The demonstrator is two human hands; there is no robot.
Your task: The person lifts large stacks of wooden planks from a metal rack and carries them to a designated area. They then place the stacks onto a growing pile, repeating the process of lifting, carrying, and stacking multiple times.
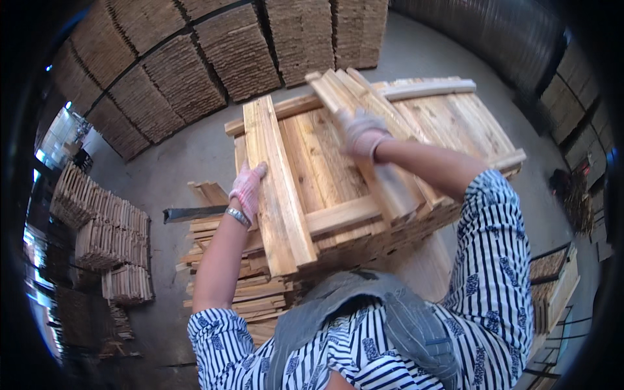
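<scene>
My left hand [247,185], in a pale pinkish work glove, is closed on the left edge of a pair of wooden boards [276,188]. Those boards lie lengthwise across the left part of a broad stack of planks [318,156]. Farther right, my gloved right hand [365,133] grips a wooden board [387,188] from above. Both that hand and the board are blurred, and the fingertips do not show clearly. Several loose boards [383,104] lie just to the right of it on the same stack.
Crosswise wooden strips [344,216] run along the stack's near and far sides. Loose slats [244,296] are piled below on the left. Tall lumber stacks [237,49] stand at the back, with smaller bundles [114,240] at far left. Grey concrete floor [429,55] surrounds the stack.
</scene>
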